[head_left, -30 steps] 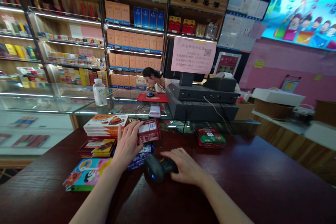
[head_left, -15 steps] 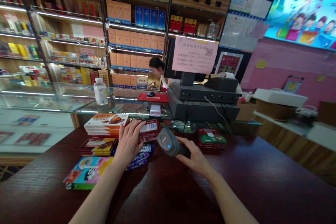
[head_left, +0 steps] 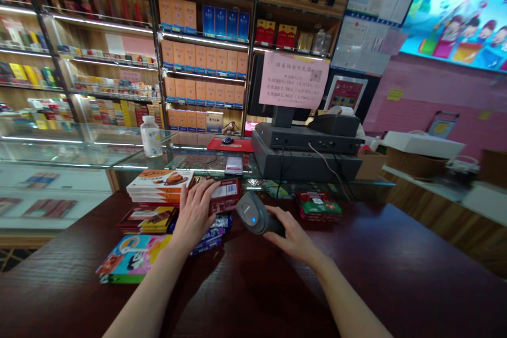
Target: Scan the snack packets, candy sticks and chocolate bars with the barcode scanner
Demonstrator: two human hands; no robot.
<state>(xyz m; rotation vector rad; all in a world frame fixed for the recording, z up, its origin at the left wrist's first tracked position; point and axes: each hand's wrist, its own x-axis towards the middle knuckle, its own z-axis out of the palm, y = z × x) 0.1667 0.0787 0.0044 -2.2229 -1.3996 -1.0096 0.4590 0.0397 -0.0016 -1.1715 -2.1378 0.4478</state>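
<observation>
The left hand (head_left: 197,208), loosely bent, holds — and partly hides — a barcoded box (head_left: 226,202) between Dove cartons (head_left: 158,186) and the scanner (head_left: 253,215), which the right hand (head_left: 292,233) wraps; a pink sign (head_left: 293,80) reads "200元/15次".

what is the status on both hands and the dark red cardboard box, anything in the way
Left hand gripping dark red cardboard box, white barcode label showing. Right hand gripping dark grey plastic scanner beside it. Nothing visible between scanner and box.

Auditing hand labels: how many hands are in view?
2: the left hand holds the red box by its left end; the right hand holds the scanner. No others show.
</observation>
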